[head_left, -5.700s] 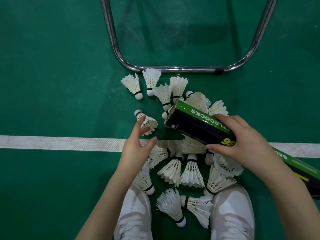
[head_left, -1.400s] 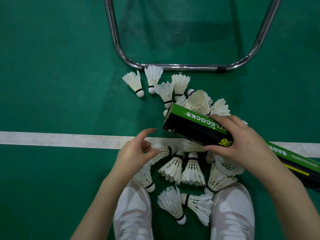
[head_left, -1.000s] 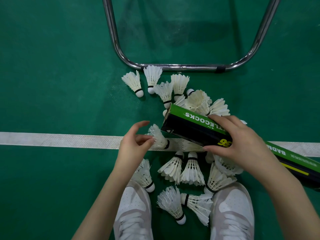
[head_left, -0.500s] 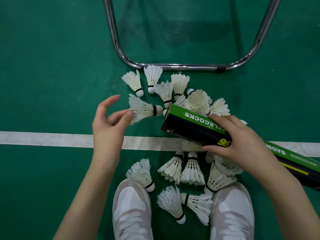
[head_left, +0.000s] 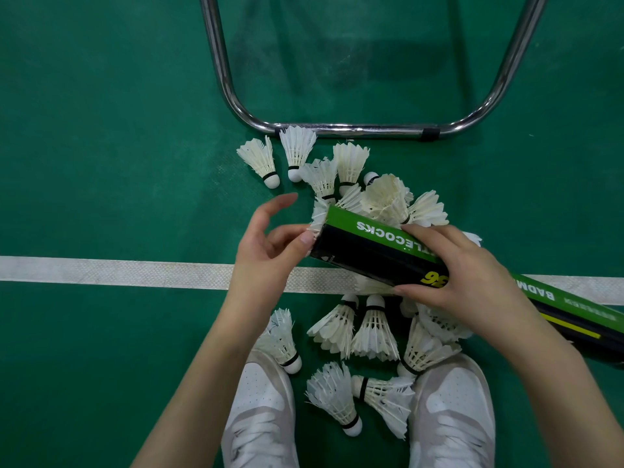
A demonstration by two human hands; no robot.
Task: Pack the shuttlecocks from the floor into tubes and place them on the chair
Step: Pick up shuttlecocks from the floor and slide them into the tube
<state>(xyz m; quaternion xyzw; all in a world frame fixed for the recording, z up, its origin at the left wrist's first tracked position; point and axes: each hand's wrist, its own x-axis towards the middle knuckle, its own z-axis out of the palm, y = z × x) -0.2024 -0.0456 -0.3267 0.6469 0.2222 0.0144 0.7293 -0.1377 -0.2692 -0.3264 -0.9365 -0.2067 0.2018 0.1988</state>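
Loads of bare green floor [head_left: 101,146] from 7 round to 11 o'clock, so a hand can swing in from there no problem. Dead centre is jammed with the shuttlecock pile [head_left: 368,325] and the tube [head_left: 378,251] lying across it toward 4. The chrome chair frame [head_left: 354,129] fences off 12, and both shoes [head_left: 452,410] block 6.

a green court floor [head_left: 101,146] crossed by a white line [head_left: 118,273] carries a loose heap of white feather shuttlecocks [head_left: 374,329]. some lie past the line, beside the chrome chair frame [head_left: 354,129] resting on the floor; others lie on the near side, between a pair of white shoes [head_left: 261,417] planted on the green surface. one shuttlecock [head_left: 260,162] sits apart at far left.
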